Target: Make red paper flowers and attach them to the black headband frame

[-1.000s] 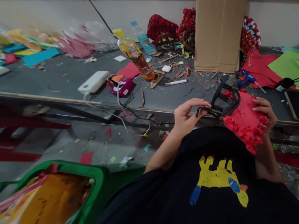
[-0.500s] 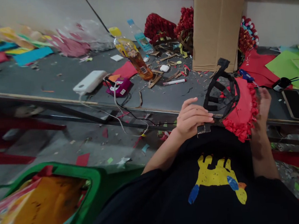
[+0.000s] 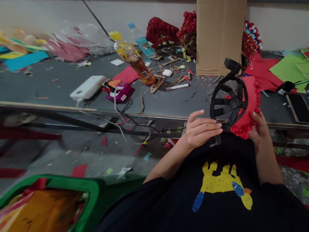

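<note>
A handmade headdress (image 3: 251, 104) is held up between my hands at the table's front edge. It has a cage-like frame (image 3: 230, 104) of black strips and a red panel edged with crumpled red paper. My left hand (image 3: 202, 128) is closed on the left side of the black frame, with its index finger lifted. A black strip end hangs below those fingers. My right hand (image 3: 259, 126) grips the red panel's right edge, thumb on the near face; its other fingers are partly hidden behind the panel.
On the dark table (image 3: 170, 105) stand a tilted amber drink bottle (image 3: 142, 68), a white power bank (image 3: 89, 87) with cables and a tall cardboard sheet (image 3: 222, 27). Scraps lie around a marker (image 3: 177, 87). A phone (image 3: 300, 108) lies right. A green bin (image 3: 95, 186) stands lower left.
My right hand has come in from beside the headdress and now grips its red panel. The panel has turned more edge-on. My left hand keeps its hold. The whole view has shifted slightly.
</note>
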A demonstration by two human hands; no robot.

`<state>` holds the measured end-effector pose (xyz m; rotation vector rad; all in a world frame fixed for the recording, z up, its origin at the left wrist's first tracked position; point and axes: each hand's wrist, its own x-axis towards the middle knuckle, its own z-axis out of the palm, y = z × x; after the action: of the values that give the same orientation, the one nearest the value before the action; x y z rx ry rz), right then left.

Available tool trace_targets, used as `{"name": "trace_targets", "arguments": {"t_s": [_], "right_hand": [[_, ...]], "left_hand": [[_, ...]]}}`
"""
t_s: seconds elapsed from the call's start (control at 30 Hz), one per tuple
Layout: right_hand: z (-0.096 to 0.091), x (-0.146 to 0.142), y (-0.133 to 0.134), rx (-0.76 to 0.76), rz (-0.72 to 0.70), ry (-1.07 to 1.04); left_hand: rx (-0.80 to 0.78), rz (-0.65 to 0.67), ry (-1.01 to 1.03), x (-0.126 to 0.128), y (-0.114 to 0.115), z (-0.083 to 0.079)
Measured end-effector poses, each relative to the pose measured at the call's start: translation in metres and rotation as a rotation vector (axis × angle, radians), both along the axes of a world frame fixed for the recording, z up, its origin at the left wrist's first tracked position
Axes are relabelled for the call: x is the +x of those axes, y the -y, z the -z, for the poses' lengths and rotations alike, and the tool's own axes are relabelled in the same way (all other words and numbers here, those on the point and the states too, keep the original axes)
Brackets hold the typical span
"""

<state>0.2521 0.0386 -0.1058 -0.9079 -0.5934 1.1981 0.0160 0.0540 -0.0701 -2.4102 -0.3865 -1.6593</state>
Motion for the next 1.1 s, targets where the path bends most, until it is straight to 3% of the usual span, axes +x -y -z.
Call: {"name": "trace_targets", "arguments": {"t_s": [0.5, 0.67, 1.1], "right_hand": [[-0.002, 0.001, 0.0, -0.018, 0.137, -0.055], [-0.005, 0.001, 0.002, -0.021, 0.112, -0.018], [-0.019, -0.004, 0.013, -0.005, 0.218, -0.002]], "left_hand": [[-0.074, 0.009, -0.015, -0.006, -0.009, 0.013], [-0.238, 0.048, 0.141, -0.005, -0.012, 0.019], [-0.757, 0.148, 0.412, -0.004, -0.006, 0.029]]}}
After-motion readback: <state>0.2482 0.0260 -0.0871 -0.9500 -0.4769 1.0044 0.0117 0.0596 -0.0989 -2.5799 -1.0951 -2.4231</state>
